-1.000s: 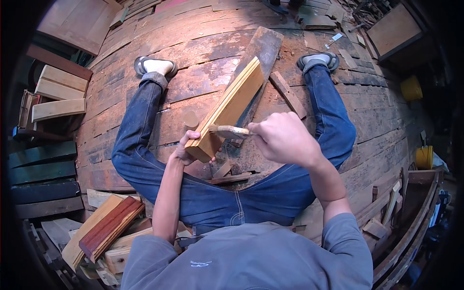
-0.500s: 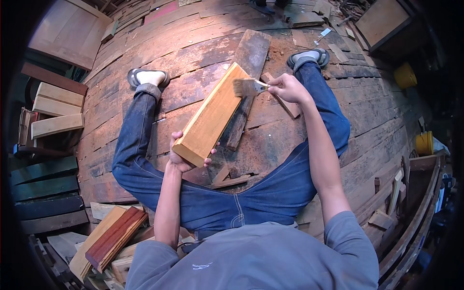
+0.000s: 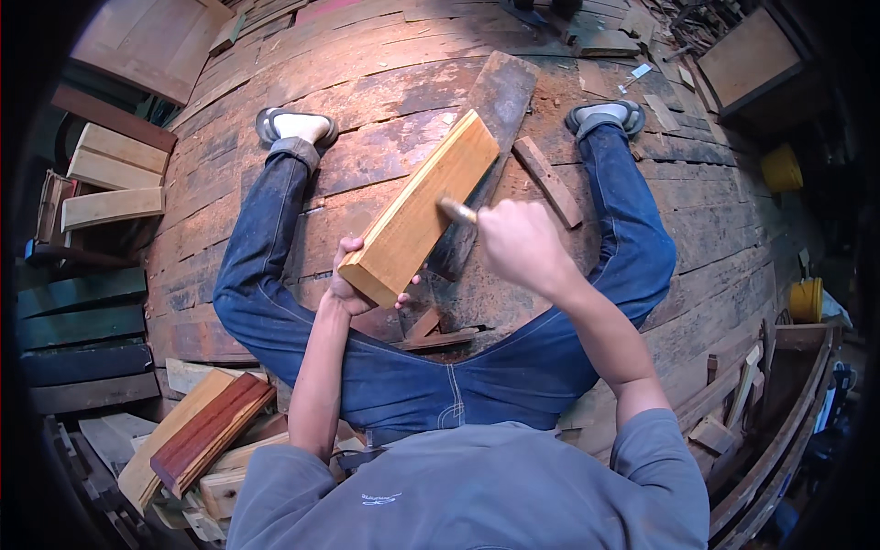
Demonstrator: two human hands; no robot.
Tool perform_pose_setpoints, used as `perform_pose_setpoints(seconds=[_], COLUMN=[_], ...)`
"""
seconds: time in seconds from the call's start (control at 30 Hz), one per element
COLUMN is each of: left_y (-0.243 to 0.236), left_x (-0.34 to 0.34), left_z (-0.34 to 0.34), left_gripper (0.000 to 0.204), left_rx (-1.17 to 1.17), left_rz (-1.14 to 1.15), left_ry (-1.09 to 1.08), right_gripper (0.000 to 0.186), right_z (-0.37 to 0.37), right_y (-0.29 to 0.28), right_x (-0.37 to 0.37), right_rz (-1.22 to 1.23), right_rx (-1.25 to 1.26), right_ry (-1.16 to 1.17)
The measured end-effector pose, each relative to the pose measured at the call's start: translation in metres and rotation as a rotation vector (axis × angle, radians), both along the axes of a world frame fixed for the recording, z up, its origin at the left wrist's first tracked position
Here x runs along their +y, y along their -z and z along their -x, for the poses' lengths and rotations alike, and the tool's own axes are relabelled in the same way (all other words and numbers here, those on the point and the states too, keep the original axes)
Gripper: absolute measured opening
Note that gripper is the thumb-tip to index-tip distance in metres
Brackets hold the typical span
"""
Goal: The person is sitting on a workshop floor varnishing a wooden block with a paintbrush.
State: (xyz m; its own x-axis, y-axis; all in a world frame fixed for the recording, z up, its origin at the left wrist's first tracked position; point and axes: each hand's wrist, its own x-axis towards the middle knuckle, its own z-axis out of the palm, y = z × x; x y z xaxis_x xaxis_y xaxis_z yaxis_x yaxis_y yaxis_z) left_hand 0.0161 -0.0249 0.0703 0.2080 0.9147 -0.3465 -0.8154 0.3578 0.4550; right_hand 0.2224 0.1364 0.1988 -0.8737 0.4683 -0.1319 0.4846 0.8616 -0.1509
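Note:
Between my legs, my left hand [image 3: 348, 284] grips the near end of a long yellow wooden piece [image 3: 417, 197] with a moulded edge, held tilted over a dark, worn plank [image 3: 502, 82] on the floor. My right hand [image 3: 518, 247] is closed round the handle of a paintbrush [image 3: 451, 208], whose motion-blurred bristles lie at the middle of the piece's broad face. A narrow brown offcut [image 3: 547, 181] lies beside the plank, and small scraps [image 3: 423, 325] lie below my hands.
I sit on a worn board floor [image 3: 376, 101]. Stacked timber [image 3: 82, 325], pale boards [image 3: 115, 156] and a red-brown piece [image 3: 206, 431] are at left; cabinets [image 3: 747, 55], yellow buckets [image 3: 805, 298] and a long wooden frame [image 3: 770, 440] at right. Dark footwear [image 3: 550, 9] shows at the top.
The brush went out to the far end of the piece half a second ago and has come back down to its middle. The piece has shifted in my left hand, its angle changing.

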Motion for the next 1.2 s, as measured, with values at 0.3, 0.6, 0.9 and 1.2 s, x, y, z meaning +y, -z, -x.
perform_pose_setpoints(seconds=[0.3,0.6,0.9,1.2], left_y=[0.010,-0.005,0.006,0.007], left_x=[-0.005,0.002,0.001,0.000], left_z=[0.010,-0.001,0.009,0.007], left_gripper=[0.087,0.088,0.092,0.094], left_rx=[-0.075,-0.090,-0.150,-0.065], left_rz=[-0.044,-0.103,-0.090,-0.094], left_ry=[0.027,-0.008,0.127,0.098], right_gripper=[0.016,0.015,0.021,0.023], right_z=[-0.019,-0.024,-0.017,-0.030], right_y=[-0.021,-0.027,-0.002,0.031], right_x=[-0.053,-0.043,0.031,0.096], right_rz=[0.144,0.285,0.426,0.042], right_rx=[0.185,0.123,0.152,0.144], right_ry=[-0.231,-0.363,-0.067,0.361])
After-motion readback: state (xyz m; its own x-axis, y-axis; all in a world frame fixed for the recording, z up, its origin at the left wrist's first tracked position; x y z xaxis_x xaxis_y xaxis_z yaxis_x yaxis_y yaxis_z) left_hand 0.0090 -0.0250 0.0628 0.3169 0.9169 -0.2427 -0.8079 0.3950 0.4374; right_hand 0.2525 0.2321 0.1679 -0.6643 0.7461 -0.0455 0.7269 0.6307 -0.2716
